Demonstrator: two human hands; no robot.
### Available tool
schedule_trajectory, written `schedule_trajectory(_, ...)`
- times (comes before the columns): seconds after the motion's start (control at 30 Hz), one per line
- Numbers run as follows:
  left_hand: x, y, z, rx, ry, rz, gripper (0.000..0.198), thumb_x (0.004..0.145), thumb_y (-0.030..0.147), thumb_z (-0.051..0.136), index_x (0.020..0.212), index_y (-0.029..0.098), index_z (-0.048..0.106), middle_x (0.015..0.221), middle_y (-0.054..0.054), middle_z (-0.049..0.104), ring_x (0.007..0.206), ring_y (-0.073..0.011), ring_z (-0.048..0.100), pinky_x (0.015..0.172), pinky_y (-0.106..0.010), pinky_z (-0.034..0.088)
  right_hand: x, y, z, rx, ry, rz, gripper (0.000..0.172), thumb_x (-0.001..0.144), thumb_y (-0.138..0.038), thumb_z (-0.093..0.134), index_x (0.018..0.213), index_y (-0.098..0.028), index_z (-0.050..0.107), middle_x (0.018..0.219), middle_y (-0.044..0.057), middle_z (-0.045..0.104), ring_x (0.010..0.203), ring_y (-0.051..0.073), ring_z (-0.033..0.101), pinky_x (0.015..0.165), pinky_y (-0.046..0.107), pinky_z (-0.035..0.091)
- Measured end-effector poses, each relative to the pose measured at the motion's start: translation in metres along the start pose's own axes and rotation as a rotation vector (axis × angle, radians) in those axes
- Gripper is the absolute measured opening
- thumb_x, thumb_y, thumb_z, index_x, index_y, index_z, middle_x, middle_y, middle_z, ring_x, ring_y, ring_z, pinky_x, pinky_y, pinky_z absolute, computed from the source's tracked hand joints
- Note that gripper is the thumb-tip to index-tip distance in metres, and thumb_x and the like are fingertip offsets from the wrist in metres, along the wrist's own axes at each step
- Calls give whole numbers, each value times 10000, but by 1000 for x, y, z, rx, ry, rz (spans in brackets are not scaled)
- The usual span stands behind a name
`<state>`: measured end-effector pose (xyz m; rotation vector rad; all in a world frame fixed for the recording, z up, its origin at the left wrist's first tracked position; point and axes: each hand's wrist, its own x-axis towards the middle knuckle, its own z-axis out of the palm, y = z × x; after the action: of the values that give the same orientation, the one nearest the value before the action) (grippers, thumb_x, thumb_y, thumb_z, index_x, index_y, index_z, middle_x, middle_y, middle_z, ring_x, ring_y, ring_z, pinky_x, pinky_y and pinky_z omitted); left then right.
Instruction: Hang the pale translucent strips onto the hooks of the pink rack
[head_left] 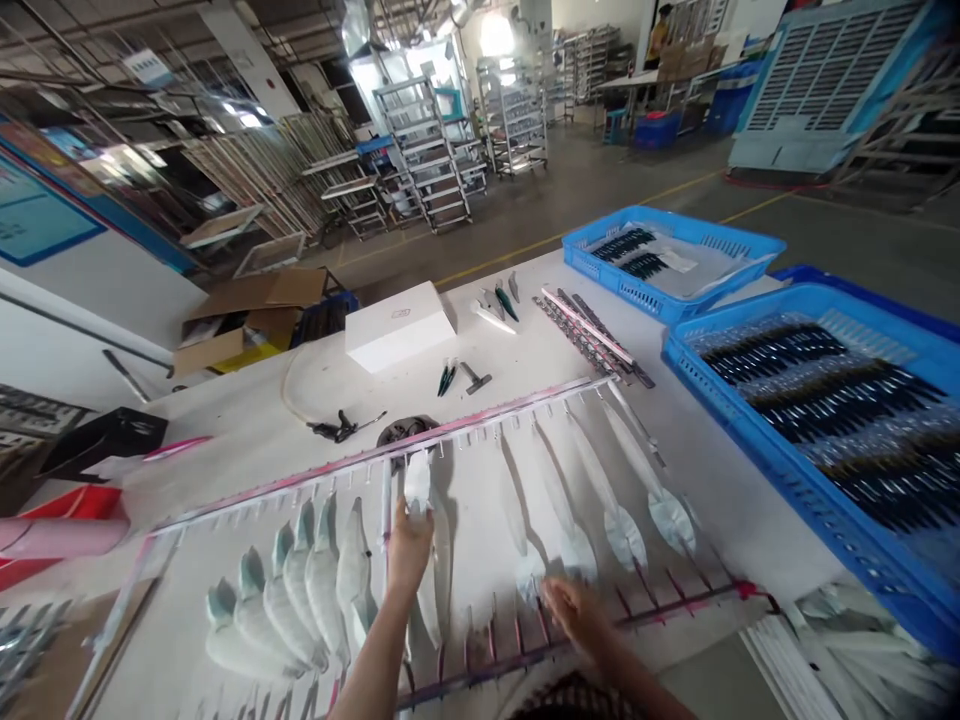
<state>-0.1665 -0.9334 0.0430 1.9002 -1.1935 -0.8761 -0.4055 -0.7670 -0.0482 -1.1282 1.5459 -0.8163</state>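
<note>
My left hand is closed round a white, block-like piece at the middle of a rack with a pink upper bar. Just right of that hand lies a long white fish-shaped piece. My right hand has its fingers curled beside the wide lower end of another white fish-shaped piece; whatever its fingertips pinch is hidden. Several similar pieces lie farther right, between the upper bar and the pins of the lower bar. To the left, several plumper white fish-shaped pieces lie in a row.
Blue crates with rows of dark lure-like items stand at the right. A white box, green-handled pliers, a small T-shaped tool and patterned strips lie beyond the rack. A round dark object sits by the upper bar.
</note>
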Motion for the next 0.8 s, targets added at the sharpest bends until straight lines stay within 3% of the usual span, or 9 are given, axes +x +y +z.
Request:
schedule_trajectory(0.13, -35, 24, -36, -21, -515, 199, 641, 585, 121, 786, 1194, 296, 689, 1042, -71, 742, 1009, -308, 660, 898, -354, 484, -3, -61, -20, 614, 14, 131, 771, 815, -797, 404, 1237, -171, 561, 1182, 158, 627, 888, 250, 652, 667, 336, 530)
schedule_trajectory(0.2, -51, 28, -51, 66, -756, 382, 590, 582, 50, 729, 1104, 325, 742, 970, -70, 756, 945, -310, 681, 936, -398, 487, -11, -96, -23, 585, -125, 28, 639, 864, -701, 440, 1203, -185, 606, 1210, 128, 624, 953, 247, 629, 684, 306, 507)
schedule_trajectory(0.27, -61, 25, -60, 104, -889, 517, 535, 603, 11, 669, 1017, 333, 772, 824, -56, 747, 844, -289, 688, 1050, -471, 415, -21, -122, -13, 323, -267, -65, 408, 860, -528, 535, 992, -171, 680, 943, 60, 674, 782, 192, 594, 617, 255, 425)
schedule_trajectory(0.37, -72, 13, -65, -29, -663, 479, 468, 587, 21, 695, 953, 301, 777, 935, -74, 731, 1065, -329, 635, 1208, -542, 122, -34, -134, 21, 117, -243, -92, 236, 820, -359, 522, 811, -162, 651, 644, -11, 548, 591, 136, 448, 539, 248, 308)
schedule_trajectory(0.47, -82, -6, -63, -371, -299, 103, 475, 595, 154, 799, 1049, 266, 717, 1223, -108, 636, 1332, -351, 448, 1171, -510, 265, -41, -120, 56, 230, -92, -83, 251, 841, -333, 476, 886, -166, 658, 694, 3, 574, 634, 156, 481, 566, 255, 349)
schedule_trajectory(0.53, -88, -18, -60, -663, -393, -307, 455, 659, 294, 801, 1090, 236, 667, 1202, -125, 633, 1212, -324, 555, 970, -435, 490, -42, -105, 72, 251, -98, -137, 254, 859, -341, 502, 928, -170, 677, 749, 10, 613, 678, 168, 520, 590, 256, 377)
schedule_trajectory(0.63, -89, -29, -54, -951, -566, -691, 418, 631, 280, 810, 1000, 181, 641, 863, -71, 687, 741, -202, 653, 648, -299, 529, -38, -86, 81, 173, -159, -200, 296, 909, -403, 506, 945, -168, 684, 788, 17, 644, 709, 174, 564, 605, 247, 405)
schedule_trajectory(0.7, -82, -30, -50, -1040, -471, -607, 465, 585, 201, 829, 1003, 199, 626, 750, 1, 665, 629, -144, 609, 595, -249, 497, -32, -78, 83, -9, -89, -84, 332, 964, -365, 425, 893, -156, 675, 726, 22, 645, 676, 165, 587, 613, 240, 426)
schedule_trajectory(0.8, -70, -31, -43, -1117, -281, -400, 544, 557, 181, 858, 1041, 246, 618, 807, 32, 697, 753, -139, 650, 701, -236, 513, -18, -73, 88, -462, -35, 126, 311, 954, -246, 455, 772, -144, 686, 691, 56, 692, 696, 177, 648, 686, 251, 463)
